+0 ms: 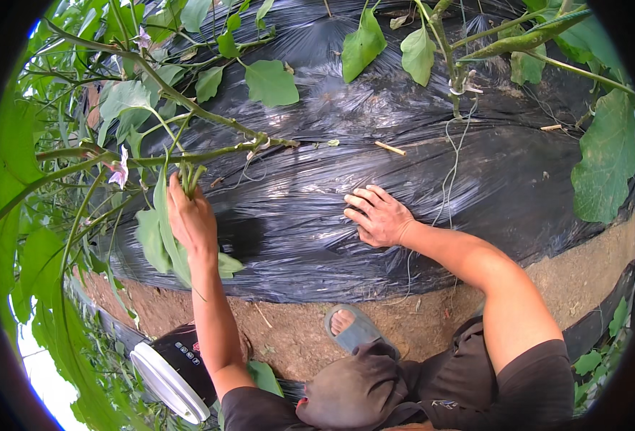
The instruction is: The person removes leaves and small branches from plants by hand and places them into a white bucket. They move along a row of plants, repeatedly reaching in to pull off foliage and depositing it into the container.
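Observation:
My left hand (pixel 192 218) is closed around a bunch of picked green leaves (pixel 167 237), their cut stalks sticking up past the fingers. Just above it runs a branching eggplant stem (pixel 210 156), tied with white twine near its base, with a pale purple flower (pixel 120 169) to the left. My right hand (pixel 379 216) is over the black plastic mulch film (pixel 306 215), palm down, fingers slightly spread and holding nothing. Whether it presses on the film cannot be told.
At upper right stands another eggplant stem (pixel 456 81) with a thin string (pixel 449 178) hanging from it. A dark bucket with a white rim (pixel 169 382) lies tilted beside my left forearm. Dense foliage fills the left side. A sandalled foot (pixel 350 326) rests on bare soil.

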{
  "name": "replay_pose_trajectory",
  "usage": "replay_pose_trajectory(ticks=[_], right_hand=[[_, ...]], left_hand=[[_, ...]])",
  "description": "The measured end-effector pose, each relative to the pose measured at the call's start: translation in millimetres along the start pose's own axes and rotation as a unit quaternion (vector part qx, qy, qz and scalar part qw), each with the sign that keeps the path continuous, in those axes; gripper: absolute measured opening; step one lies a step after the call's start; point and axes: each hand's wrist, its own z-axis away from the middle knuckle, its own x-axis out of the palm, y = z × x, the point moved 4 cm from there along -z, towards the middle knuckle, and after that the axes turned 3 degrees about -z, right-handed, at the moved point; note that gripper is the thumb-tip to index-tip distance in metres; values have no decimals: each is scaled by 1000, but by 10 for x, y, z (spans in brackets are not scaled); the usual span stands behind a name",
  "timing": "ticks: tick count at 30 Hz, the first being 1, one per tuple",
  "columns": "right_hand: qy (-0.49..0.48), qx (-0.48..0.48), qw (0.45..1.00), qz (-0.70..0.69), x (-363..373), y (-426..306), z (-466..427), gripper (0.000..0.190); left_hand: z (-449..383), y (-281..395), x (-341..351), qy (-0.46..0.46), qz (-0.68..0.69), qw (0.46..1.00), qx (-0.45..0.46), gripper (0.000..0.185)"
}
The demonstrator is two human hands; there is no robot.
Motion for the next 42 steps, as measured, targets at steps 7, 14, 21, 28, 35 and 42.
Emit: replay_pose_trajectory(ticks=[7, 14, 21, 28, 35, 42], right_hand=[[-2, 5, 1000, -6, 1, 13, 19, 48], [4, 5, 1000, -11, 1, 5, 10, 46], [0, 10, 1000, -7, -11, 41, 46, 47], [-4, 1, 1000, -13, -11, -2, -13, 45], [3, 6, 1000, -14, -35, 52, 42, 47], [-1, 8, 1000, -7, 0, 37, 49, 48]], left_hand=[[-62, 187, 203, -37, 144, 986, -77, 20], [-47, 138, 140, 29, 184, 980, -72, 26], [3, 75, 310, -25, 283, 951, -121, 22], [297, 397, 910, -187, 392, 886, -164, 34], [-140, -657, 472, -215, -33, 953, -211, 37], [-947, -876, 464, 53, 51, 978, 195, 25]])
